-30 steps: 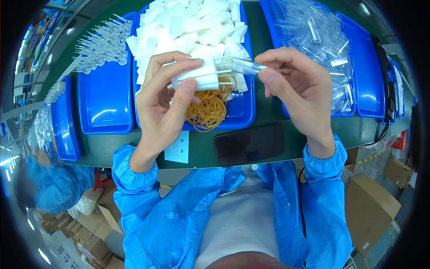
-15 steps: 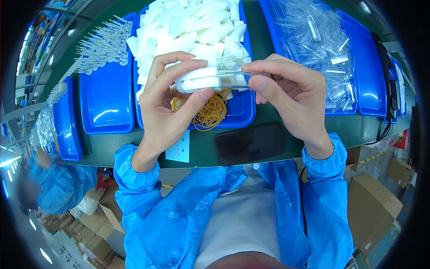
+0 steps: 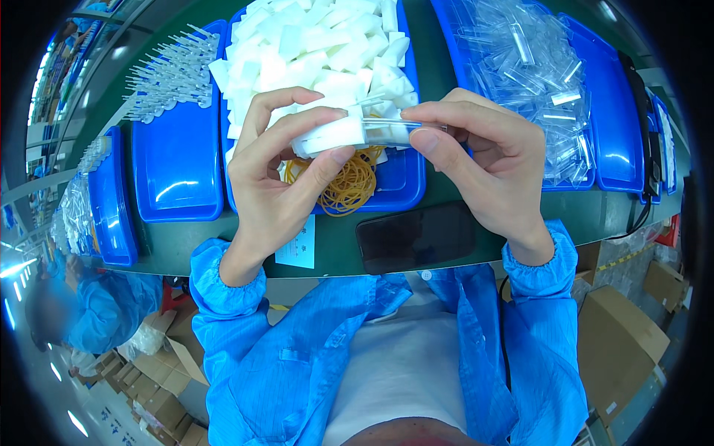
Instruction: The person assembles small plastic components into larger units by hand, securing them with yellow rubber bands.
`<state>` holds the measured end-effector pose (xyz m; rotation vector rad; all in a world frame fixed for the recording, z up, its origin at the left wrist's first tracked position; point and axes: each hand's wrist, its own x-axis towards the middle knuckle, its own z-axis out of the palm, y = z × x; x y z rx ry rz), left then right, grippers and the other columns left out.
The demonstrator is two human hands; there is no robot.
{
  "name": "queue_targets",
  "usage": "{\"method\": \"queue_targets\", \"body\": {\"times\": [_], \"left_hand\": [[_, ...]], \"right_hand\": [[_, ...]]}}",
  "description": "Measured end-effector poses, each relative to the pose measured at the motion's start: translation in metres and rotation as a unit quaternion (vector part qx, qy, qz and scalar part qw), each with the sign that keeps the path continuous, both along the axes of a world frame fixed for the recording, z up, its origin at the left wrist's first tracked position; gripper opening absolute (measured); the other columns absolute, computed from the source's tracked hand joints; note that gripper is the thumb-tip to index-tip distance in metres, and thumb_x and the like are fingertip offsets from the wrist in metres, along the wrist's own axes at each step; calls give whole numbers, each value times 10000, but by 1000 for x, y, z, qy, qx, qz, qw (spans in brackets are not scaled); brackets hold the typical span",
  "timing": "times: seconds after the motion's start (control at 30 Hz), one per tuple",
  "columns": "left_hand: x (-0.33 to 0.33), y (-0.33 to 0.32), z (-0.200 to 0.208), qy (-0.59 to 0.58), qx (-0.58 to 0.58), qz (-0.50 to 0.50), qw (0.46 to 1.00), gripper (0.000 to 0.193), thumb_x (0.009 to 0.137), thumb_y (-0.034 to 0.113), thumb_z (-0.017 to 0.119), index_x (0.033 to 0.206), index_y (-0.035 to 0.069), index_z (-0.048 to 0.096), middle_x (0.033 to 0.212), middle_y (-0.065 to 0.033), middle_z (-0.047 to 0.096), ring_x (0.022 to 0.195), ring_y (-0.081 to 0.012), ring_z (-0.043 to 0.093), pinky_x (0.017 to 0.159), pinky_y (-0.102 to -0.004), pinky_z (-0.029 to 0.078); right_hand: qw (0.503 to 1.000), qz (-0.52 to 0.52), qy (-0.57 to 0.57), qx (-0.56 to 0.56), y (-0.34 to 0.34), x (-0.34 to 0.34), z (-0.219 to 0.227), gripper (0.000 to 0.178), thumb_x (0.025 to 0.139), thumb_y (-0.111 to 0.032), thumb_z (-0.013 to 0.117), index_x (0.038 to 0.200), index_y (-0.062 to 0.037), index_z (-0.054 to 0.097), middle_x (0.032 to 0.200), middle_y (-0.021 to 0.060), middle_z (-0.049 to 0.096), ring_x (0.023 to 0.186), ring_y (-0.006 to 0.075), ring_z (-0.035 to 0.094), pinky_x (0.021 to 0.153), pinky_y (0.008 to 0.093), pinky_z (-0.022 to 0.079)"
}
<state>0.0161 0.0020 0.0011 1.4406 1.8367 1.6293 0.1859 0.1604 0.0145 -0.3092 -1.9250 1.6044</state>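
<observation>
My left hand (image 3: 271, 178) pinches a bundle of white foam blocks (image 3: 327, 140) between thumb and fingers. My right hand (image 3: 502, 163) grips the right end of a clear plastic sleeve (image 3: 390, 134) with thumb and forefinger. The sleeve reaches leftward to the foam, and thin clear edges run along it; how far it wraps the blocks is hard to make out. Both hands are held over the near part of a blue tray (image 3: 409, 192). Below the foam lies a heap of tan rubber bands (image 3: 349, 186). Loose white foam blocks (image 3: 320, 44) fill the tray behind.
Clear plastic sleeves (image 3: 532, 97) fill a tray at right. At left, white stick-like parts (image 3: 175, 78) lie at the far end of another blue tray (image 3: 178, 182). A black phone (image 3: 415, 238) and a pale blue card (image 3: 296, 251) lie near the table edge. A co-worker (image 3: 104, 305) sits at far left.
My right thumb has shifted slightly left along the clear sleeve, and the sleeve and foam have tilted a little. The co-worker's hands and head have moved.
</observation>
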Motion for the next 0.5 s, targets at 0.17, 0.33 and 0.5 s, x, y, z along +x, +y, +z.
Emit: {"method": "queue_targets", "body": {"times": [0.17,0.33,0.5], "left_hand": [[1,0,0,7,-3,8,1000,294,815,51,789,1102,64,729,1228,-120,553,1032,-204,651,703,-262,611],[2,0,-1,4,-5,9,1000,287,817,51,788,1098,62,730,1225,-118,552,1022,-199,649,704,-260,607],[2,0,0,8,-4,7,1000,284,816,43,786,1095,56,731,1228,-119,547,1024,-196,647,709,-259,605]], "right_hand": [[1000,-8,-13,3,-2,0,2,149,878,-83,739,1010,-13,750,793,50,665,640,65,584,548,199,431],[1000,-24,-9,18,-3,-2,-1,150,870,-86,746,1002,-15,750,767,45,656,622,67,577,534,203,419],[993,-50,-4,103,-1,-3,-3,160,856,-90,755,1000,-20,751,721,43,632,602,69,563,520,208,401]]}}
